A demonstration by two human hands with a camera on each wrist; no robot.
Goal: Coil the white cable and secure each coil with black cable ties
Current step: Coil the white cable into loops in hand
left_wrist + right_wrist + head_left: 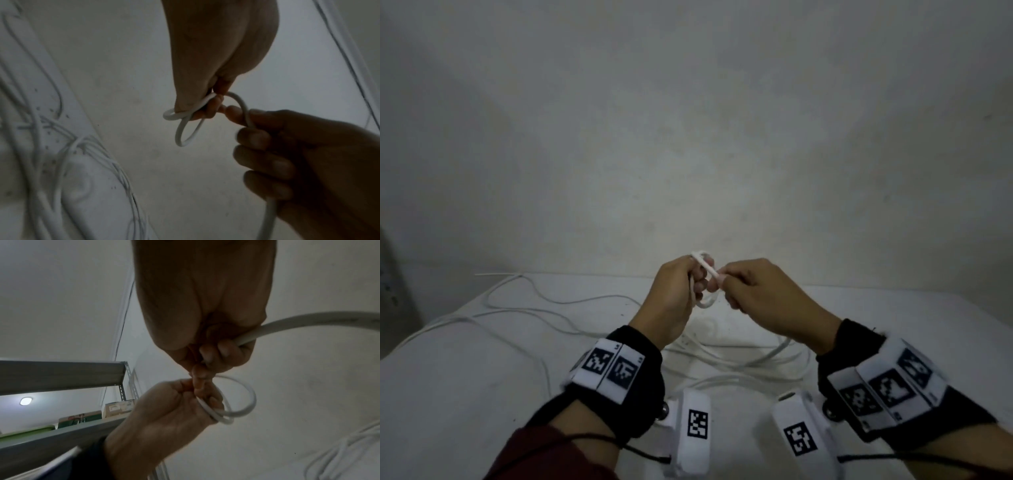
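Both hands are raised together above the white table (465,383). My left hand (697,279) holds two or three small loops of the white cable (703,265) wound round its curled fingers. The left wrist view shows these cable loops (182,129) hanging below the left fingers (207,112). My right hand (726,286) pinches the cable right beside the loops, and the cable runs on through its fist (287,154). In the right wrist view the cable (308,321) leaves the right hand to the right, above the coil (244,404) held by the left hand (164,410).
Long slack runs of the cable (517,311) lie over the left of the table, and a loose tangle (743,356) sits under the hands. A plain wall stands close behind the table. A metal shelf (61,376) with boxes shows in the right wrist view.
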